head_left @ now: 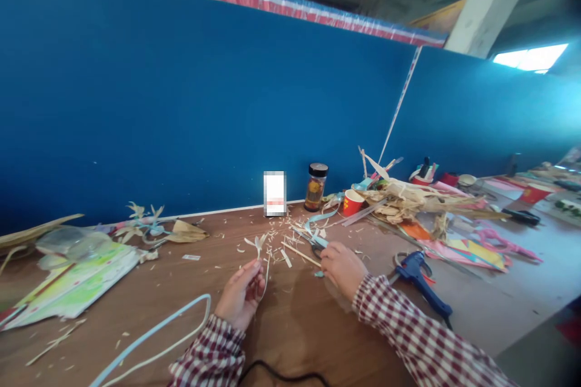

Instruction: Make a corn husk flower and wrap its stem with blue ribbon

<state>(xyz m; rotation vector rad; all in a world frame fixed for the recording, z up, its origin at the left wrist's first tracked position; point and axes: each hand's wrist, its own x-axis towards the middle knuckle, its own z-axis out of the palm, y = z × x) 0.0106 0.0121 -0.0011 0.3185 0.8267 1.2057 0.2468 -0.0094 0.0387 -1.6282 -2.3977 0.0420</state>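
Observation:
Between the fingertips of my left hand [242,293] is a small pale husk flower [259,244], upright, with a thin stem hanging below. My right hand [344,269] rests low over the brown table [181,290], its fingers bent round the near end of scissors [318,248]; the grip is partly hidden. A thin wooden stick [300,253] lies beside its fingertips. Pale scraps are scattered beyond both hands, and a light blue ribbon [323,217] curls behind the scissors.
A blue glue gun [422,283] lies right of my right hand. Behind stand a lidded jar [316,187] and a red cup [352,202], near piled dry husks [399,199]. A painted sheet [86,278] lies left; a black cable [285,375] crosses the front.

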